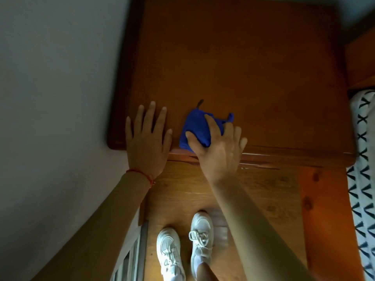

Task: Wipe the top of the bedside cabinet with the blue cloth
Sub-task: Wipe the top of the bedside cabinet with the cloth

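Observation:
The bedside cabinet's brown wooden top [243, 67] fills the upper middle of the head view. A bunched blue cloth [195, 126] lies near its front edge, left of centre, with one corner hanging slightly over the edge. My right hand [219, 151] presses down on the cloth, thumb and forefinger spread over it. My left hand [148, 136] lies flat, fingers apart, on the cabinet's front left corner, a short gap left of the cloth. A red string circles my left wrist.
A pale wall [50, 98] runs close along the cabinet's left side. A bed frame [324, 209] and patterned bedding [363, 179] lie to the right. My white sneakers [186, 246] stand on the wooden floor [253, 199] below the front edge.

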The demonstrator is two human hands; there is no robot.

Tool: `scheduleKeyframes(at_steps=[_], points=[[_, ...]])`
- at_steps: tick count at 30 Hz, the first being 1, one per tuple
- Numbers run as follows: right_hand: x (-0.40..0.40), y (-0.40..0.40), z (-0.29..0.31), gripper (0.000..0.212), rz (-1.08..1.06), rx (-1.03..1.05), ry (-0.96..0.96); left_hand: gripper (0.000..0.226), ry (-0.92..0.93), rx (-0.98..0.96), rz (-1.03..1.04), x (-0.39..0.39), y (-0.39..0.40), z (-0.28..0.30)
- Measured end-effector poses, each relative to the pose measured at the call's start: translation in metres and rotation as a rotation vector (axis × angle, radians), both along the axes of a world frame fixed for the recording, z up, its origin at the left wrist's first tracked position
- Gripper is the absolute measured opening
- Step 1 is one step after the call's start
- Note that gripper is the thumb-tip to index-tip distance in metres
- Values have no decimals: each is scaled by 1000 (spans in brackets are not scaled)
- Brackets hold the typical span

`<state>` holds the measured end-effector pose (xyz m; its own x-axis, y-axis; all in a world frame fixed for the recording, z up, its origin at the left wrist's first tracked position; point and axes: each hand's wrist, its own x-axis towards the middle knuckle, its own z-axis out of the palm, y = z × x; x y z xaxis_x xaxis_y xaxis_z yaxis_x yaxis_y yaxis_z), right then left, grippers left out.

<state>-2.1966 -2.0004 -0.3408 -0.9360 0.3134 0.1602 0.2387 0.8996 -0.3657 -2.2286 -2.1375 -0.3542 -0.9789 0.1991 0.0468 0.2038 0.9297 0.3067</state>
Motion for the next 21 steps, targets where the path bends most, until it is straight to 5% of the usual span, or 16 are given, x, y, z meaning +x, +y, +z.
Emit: scheduleKeyframes(at_steps=[6, 11, 18, 21], points=[[-67, 21, 0, 62, -54, -26, -31, 54, -37, 11, -4, -2, -1, 3], [-11, 13, 2, 59, 21, -21, 2, 53, -43, 10, -3, -16, 7, 11], [-172, 50, 2, 63, 33, -18, -82, 54, -60, 15, -32, -78, 35, 17], [-151, 50, -3, 61, 34, -25, -14, 54, -87, -3, -20, -97, 45, 13]])
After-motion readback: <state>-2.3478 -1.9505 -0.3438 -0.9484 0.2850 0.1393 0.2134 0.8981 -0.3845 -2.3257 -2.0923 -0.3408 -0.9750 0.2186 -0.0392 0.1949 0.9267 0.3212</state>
